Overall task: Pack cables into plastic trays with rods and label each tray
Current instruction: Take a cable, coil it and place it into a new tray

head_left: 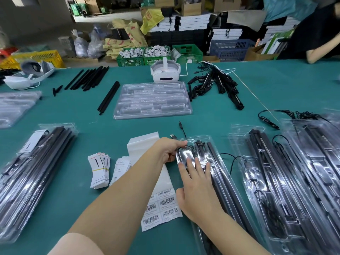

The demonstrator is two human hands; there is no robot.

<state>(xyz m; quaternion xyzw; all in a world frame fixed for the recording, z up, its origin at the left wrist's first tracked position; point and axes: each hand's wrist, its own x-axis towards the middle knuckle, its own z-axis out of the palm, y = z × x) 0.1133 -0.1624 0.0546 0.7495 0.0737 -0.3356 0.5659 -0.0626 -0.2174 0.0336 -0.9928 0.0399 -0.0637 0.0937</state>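
— Progress first, biggest things down: how does the green-covered bench (257, 85) stand?

— Partly done, I'd judge. Filled clear plastic trays with black rods and cables lie in a stack at three to four o'clock (287, 181), and another filled stack at eight o'clock (36, 172) carries a white printed card on top. At twelve o'clock sits an empty stack of clear moulded trays (152, 100), so more packing looks to be left.

— Loose stock?

— Black loose rods at eleven o'clock (88, 79) and a tangle of black cables at one o'clock (215, 85), both unpacked.

— And the tray in hand?

— The clear narrow tray at centre, about five o'clock (219, 173), holds rods and a coiled cable. The right hand (196, 183) lies flat on it, fingers straight, pressing down. The left hand (171, 149) curls its fingers round the tray's top left edge. One black cable end (182, 127) trails out beyond the top.

— Labelled?

— Not that I can see. The white barcode label sheet (161, 205) lies just beside it at six o'clock, the bundled white printed cards (99, 170) at seven.
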